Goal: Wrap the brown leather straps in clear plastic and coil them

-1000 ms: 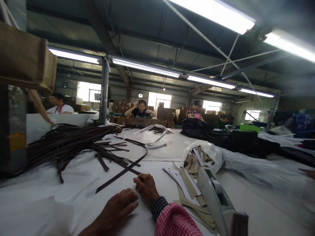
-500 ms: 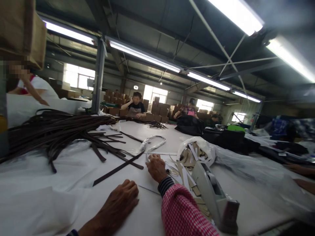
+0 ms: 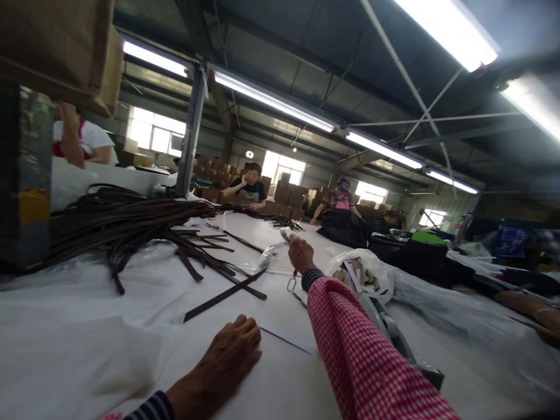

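Note:
My left hand (image 3: pixel 230 356) rests on the white table (image 3: pixel 280 379) with its fingers curled under and nothing in them, close to a white paper strip (image 3: pixel 286 336). My right hand (image 3: pixel 300 254), at the end of a red-checked sleeve, is stretched out over the table and closed on a pale plastic-wrapped strap (image 3: pixel 273 249); a small metal ring (image 3: pixel 291 284) hangs below the wrist. A loose dark brown strap (image 3: pixel 224 296) lies between my hands. A big heap of dark straps (image 3: pixel 126 224) lies at the left.
A grey tape dispenser (image 3: pixel 396 338) stands right of my right arm. Behind it sits a plastic bag of tan strips (image 3: pixel 363 271). Dark bags (image 3: pixel 345 227) lie farther back. Other people work at the far end and at the left; another person's hand (image 3: pixel 527 303) lies at the right edge.
My right hand has moved forward from near my left hand, closed on the plastic-wrapped strap and lifted it. My left hand has stayed put. The view has tilted up.

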The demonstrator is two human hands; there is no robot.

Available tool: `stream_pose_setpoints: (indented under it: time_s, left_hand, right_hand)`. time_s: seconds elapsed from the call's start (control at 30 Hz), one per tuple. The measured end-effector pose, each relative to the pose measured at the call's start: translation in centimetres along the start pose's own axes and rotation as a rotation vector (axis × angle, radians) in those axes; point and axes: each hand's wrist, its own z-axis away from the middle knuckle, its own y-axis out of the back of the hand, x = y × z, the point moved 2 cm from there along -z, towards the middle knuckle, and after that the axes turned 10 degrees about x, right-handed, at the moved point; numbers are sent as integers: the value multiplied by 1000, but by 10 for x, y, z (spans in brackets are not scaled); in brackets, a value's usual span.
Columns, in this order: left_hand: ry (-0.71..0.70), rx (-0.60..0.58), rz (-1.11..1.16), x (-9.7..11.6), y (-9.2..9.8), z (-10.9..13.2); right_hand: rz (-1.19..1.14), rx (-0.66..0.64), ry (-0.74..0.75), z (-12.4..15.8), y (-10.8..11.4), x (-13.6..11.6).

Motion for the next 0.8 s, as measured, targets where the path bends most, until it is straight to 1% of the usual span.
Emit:
stream_pose_setpoints:
  time_s: [0.07, 0.13, 0.2, 0.27, 0.3, 0.37, 0.4, 0.47, 0.5, 0.57, 0.63, 0.67, 0.73, 0.8]
  left_hand:
    - [-17, 42, 48, -2, 0, 0]
    - [-13, 53, 104, -6, 0, 0]
    - [52, 49, 185, -11, 1, -2]
    - [178, 66, 317, -14, 7, -4]
    - [255, 79, 405, -13, 11, -5]
    - [392, 100, 613, -5, 22, -6]
    - [438, 100, 724, 2, 27, -6]
    - [499, 78, 917, 22, 35, -4]
    - [503, 60, 976, 34, 37, -2]
    - [485, 43, 1013, 58, 35, 4]
    - [488, 60, 1028, 76, 28, 13]
    - [513, 74, 1058, 83, 24, 18]
    - [607, 85, 1157, 93, 18, 30]
    - [679, 74, 1219, 100, 17, 43]
  right_hand:
    - [-192, 41, -25, -20, 29, -21]
    - [-402, 35, -44, -23, 56, -40]
    - [-601, 0, -65, -9, 78, -55]
    - [-766, -49, -102, 20, 91, -64]
    - [-836, -78, -131, 38, 94, -66]
    - [-954, -139, -208, 75, 94, -67]
    - [-1005, -167, -252, 93, 91, -67]
    - [-1093, -205, -345, 122, 83, -64]
    - [-1131, -211, -390, 133, 79, -63]
    - [-1194, -206, -472, 148, 71, -62]
    - [-1241, -187, -530, 157, 66, -63]
    - [-1262, -175, -546, 161, 66, -63]
    - [-1297, -156, -544, 169, 68, -65]
    - [-1305, -175, -524, 182, 71, -65]
